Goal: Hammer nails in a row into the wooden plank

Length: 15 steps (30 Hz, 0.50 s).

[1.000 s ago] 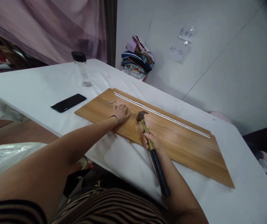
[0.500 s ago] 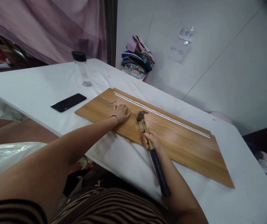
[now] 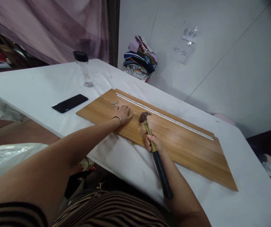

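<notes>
My left hand (image 3: 123, 114) lies flat on a brown wooden board (image 3: 192, 151), fingers stretched out, with nothing seen in it. Just beyond its fingertips is a small heap of loose nails (image 3: 113, 104). My right hand (image 3: 154, 141) is wrapped round the yellow part of the handle of a claw hammer (image 3: 159, 170), below its rusty head. The hammer's black grip reaches back along my right forearm. Near my right hand, a row of small dark dots (image 3: 162, 135) marks the board. Two white strips with markings (image 3: 164, 116) run along the board's far side.
The board rests on a table with a white cover (image 3: 256, 183). A black phone (image 3: 70, 103) and a clear bottle with a black lid (image 3: 84, 69) stand to the left of the board. Folded clothes (image 3: 140, 58) are piled by the wall, which carries two paper notes (image 3: 180, 53).
</notes>
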Each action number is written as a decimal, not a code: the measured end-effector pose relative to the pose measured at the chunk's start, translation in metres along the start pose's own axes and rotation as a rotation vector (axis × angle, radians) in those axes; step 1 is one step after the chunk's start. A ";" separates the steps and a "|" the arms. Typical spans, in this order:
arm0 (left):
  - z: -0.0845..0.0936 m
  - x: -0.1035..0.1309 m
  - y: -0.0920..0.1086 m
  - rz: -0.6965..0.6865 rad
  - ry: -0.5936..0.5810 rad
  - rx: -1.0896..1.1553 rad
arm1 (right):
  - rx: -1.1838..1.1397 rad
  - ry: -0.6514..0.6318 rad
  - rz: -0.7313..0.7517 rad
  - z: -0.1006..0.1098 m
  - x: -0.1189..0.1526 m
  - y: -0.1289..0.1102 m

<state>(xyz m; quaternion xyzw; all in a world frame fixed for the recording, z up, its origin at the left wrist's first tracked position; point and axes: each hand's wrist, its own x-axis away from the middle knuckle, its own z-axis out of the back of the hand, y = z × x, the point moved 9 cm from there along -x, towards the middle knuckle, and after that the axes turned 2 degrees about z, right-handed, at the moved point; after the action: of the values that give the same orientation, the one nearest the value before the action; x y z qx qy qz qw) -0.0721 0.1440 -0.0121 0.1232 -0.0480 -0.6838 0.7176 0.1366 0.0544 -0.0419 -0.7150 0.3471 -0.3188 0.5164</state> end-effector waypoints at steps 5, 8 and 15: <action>-0.002 -0.001 -0.001 -0.003 0.001 -0.013 | 0.003 -0.001 -0.018 0.000 0.000 0.003; -0.002 -0.001 -0.002 0.002 -0.001 0.002 | -0.006 0.013 -0.007 0.001 0.000 0.001; -0.006 -0.003 -0.004 -0.001 -0.035 -0.022 | -0.039 -0.008 0.000 0.000 -0.003 0.001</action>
<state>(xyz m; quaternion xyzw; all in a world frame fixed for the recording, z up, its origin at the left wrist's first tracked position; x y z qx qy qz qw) -0.0746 0.1473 -0.0182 0.1035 -0.0528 -0.6867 0.7176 0.1347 0.0565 -0.0428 -0.7260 0.3511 -0.3092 0.5040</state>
